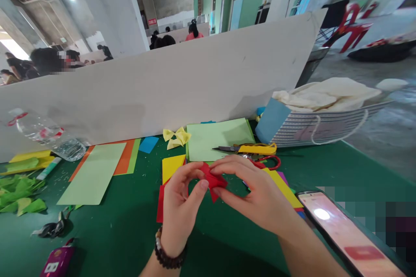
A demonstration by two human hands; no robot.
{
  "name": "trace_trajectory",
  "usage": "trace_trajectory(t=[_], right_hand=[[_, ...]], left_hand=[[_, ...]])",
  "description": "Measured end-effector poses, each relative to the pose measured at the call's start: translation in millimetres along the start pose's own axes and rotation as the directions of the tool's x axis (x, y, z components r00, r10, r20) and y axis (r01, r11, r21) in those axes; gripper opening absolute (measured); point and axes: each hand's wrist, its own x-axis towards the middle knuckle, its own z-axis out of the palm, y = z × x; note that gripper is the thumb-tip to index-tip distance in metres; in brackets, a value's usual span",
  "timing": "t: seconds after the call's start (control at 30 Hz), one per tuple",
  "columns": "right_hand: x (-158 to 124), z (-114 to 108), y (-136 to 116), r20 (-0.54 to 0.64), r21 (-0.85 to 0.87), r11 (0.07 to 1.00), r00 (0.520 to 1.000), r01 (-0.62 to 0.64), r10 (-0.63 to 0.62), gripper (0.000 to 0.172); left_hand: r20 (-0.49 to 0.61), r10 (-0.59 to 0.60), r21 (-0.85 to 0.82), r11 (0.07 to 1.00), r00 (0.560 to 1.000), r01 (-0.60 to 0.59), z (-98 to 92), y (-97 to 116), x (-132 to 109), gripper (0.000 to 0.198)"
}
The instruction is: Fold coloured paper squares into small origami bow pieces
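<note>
Both my hands pinch a small folded piece of red paper (212, 181) above the green table (123, 225). My left hand (180, 207), with a dark bead bracelet at the wrist, grips it between thumb and fingertips from the left. My right hand (256, 192) holds its right side with closed fingers. Under my hands lie a red sheet (160, 203) and a yellow sheet (171, 166).
Coloured paper sheets (94, 173), a yellow paper bow (176, 137), yellow and red scissors (256, 156), a phone (344, 229), a plastic bottle (48, 136), green paper scraps (17, 192) and a striped bag (321, 123) lie around. A white partition board (162, 82) stands behind.
</note>
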Motion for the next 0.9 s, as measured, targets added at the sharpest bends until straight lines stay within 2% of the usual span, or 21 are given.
trace_trajectory(t=[0.17,0.33,0.53,0.63,0.77,0.9], right_hand=[[2.8,-7.5,2.6,0.039,-0.095,0.988,0.992,0.125,-0.122,0.014],[2.2,-10.0,-0.3,0.069,-0.146,0.981,0.99,0.13,-0.121,0.017],[0.6,-3.4,-4.0,0.061,-0.15,0.984,0.994,0.1,-0.092,0.02],[0.3,0.4,-5.2,0.019,-0.143,0.986,0.997,0.083,-0.081,0.015],[0.0,0.4,-5.4,-0.04,-0.141,0.987,0.995,0.082,-0.089,0.016],[0.2,-2.3,-6.3,-0.042,-0.157,0.982,0.993,0.102,-0.11,0.016]], left_hand=[[0.097,0.043,0.075,0.996,0.994,-0.05,-7.7,0.5,3.6,0.009],[0.131,0.115,0.162,0.978,0.985,-0.135,-10.4,0.4,3.8,0.005],[0.112,0.159,0.202,0.963,0.981,-0.179,-8.0,0.2,3.6,0.006],[0.09,0.145,0.175,0.972,0.985,-0.159,-4.8,0.9,2.7,0.008],[0.076,0.053,0.058,0.997,0.996,-0.058,-1.9,0.6,2.0,0.01],[0.086,0.008,-0.026,1.0,0.996,-0.005,-1.2,-0.5,2.3,0.01]])
